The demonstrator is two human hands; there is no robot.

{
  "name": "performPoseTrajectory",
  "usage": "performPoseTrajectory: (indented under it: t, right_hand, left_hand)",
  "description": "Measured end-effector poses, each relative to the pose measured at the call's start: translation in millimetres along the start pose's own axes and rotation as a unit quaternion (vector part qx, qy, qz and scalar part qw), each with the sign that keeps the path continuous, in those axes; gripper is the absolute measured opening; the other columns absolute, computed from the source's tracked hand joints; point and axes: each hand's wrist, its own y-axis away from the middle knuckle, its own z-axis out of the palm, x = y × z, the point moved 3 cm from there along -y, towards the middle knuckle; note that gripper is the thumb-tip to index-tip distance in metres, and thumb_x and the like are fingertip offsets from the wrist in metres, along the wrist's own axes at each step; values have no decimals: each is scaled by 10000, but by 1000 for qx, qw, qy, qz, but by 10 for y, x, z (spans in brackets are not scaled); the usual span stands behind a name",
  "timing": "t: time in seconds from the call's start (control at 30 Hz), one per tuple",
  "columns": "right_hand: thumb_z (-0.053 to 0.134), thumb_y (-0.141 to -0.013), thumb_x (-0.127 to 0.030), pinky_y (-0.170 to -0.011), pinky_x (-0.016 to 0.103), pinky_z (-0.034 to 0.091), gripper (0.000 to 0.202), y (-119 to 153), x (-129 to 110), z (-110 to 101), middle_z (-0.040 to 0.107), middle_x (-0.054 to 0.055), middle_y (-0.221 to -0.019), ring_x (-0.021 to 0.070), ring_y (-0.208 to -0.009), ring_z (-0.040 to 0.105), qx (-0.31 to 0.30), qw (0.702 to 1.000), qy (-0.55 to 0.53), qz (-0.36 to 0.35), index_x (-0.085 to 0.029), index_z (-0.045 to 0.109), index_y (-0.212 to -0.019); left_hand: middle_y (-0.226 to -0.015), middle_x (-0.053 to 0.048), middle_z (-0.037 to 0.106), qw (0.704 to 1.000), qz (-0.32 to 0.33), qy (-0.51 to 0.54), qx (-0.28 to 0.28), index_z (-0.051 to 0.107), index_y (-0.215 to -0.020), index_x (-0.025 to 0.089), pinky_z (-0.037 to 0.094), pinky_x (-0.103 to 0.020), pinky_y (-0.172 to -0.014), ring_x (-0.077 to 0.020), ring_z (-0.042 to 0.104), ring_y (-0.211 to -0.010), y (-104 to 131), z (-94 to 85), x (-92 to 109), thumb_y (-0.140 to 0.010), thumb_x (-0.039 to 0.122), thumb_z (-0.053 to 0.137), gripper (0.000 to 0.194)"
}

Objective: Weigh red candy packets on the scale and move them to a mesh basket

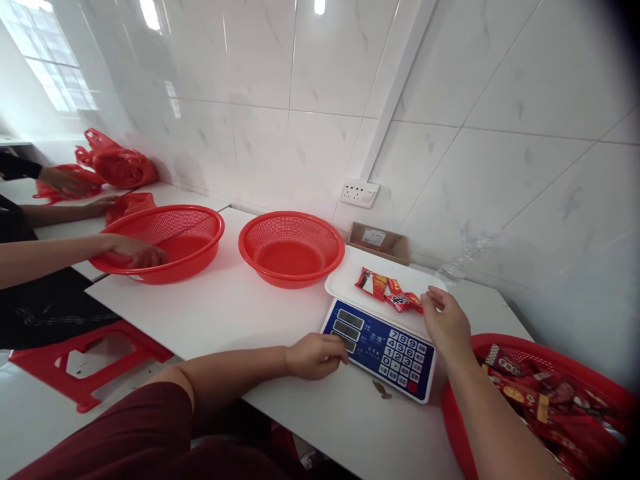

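Red packets (pixel 373 284) on scale (pixel 385 347) tray; right hand (pixel 447 323) at them, fingers slightly parted — grip unclear. Left hand (pixel 316 356) curled by display, contents hidden. Basket (pixel 463 400) cut off right. White table (pixel 225 313), tiled wall (pixel 310 80).

We can count three red baskets (pixel 291 259), one scale (pixel 376 350) with at least three small red packets (pixel 373 284) on it, one cardboard box (pixel 380 242), one wall socket (pixel 359 193) and one red stool (pixel 75 375), but inside one basket the packets overlap too much.
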Motion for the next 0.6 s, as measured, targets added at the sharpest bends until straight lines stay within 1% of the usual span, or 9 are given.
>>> performPoseTrajectory:
  t: [0.07, 0.17, 0.27, 0.37, 0.43, 0.5, 0.57, 0.6]
  right_hand:
    - [467, -730, -385, -870, 355, 429, 435, 10, -1, -5, 644, 122, -1050, 213, -958, 594, 9, 1000, -2, 0, -152, 579, -1080]
    - [449, -732, -391, -853, 357, 436, 432, 24, -42, -59, 649, 114, -1031, 212, -927, 594, 35, 999, 2, -4, -154, 591, -1065]
    - [427, -730, -388, -829, 364, 439, 443, 26, -176, -208, 638, 118, -1055, 217, -899, 590, 66, 997, 32, -21, -151, 601, -1061]
    - [427, -724, -412, -806, 374, 440, 467, 28, -344, -456, 642, 105, -1025, 227, -873, 590, 79, 994, 70, -10, -174, 599, -1087]
    - [434, -718, -438, -797, 381, 443, 475, 43, -405, -635, 647, 92, -1004, 239, -884, 589, 52, 994, 98, 3, -202, 595, -1097]
    - [439, -711, -456, -780, 385, 454, 478, 84, -366, -806, 654, 92, -1007, 257, -900, 594, 1, 990, 140, 16, -217, 596, -1095]
    - [445, -700, -469, -752, 375, 475, 459, 157, -207, -968, 670, 92, -1005, 264, -889, 613, -44, 982, 184, 22, -230, 618, -1052]
    - [458, -685, -474, -747, 360, 486, 426, 205, -88, -1039, 683, 85, -987, 258, -867, 629, -68, 978, 194, 22, -237, 645, -986]
  left_hand:
    - [-832, -38, 639, 998, -44, 18, -34, 613, -804, 160, 474, -199, -740, -129, 596, -776, 70, 93, -40, -718, 16, 432, 248]
    - [-810, -30, 639, 993, -96, 42, -51, 620, -773, 157, 477, -196, -713, -126, 596, -756, 75, 148, -108, -706, 4, 438, 247]
    - [-794, -28, 639, 992, -106, 55, -51, 617, -768, 146, 476, -192, -684, -119, 594, -734, 49, 133, -151, -712, -6, 429, 249]
    - [-752, -14, 639, 989, -107, 79, -67, 623, -825, 137, 467, -170, -604, -100, 576, -651, 59, 107, -179, -753, 53, 477, 183]
    - [-736, -5, 636, 985, -108, 100, -94, 630, -881, 137, 454, -160, -564, -91, 557, -609, 78, 97, -189, -775, 128, 527, 148]
    - [-751, -3, 637, 980, -101, 114, -125, 642, -913, 148, 452, -158, -575, -90, 556, -621, 92, 87, -189, -780, 184, 560, 160]
    - [-779, -5, 641, 978, -91, 113, -150, 652, -930, 164, 456, -161, -605, -95, 565, -649, 98, 72, -179, -778, 215, 576, 177]
    - [-794, -6, 644, 977, -88, 109, -162, 652, -943, 172, 459, -163, -616, -97, 572, -661, 100, 65, -171, -777, 229, 582, 189]
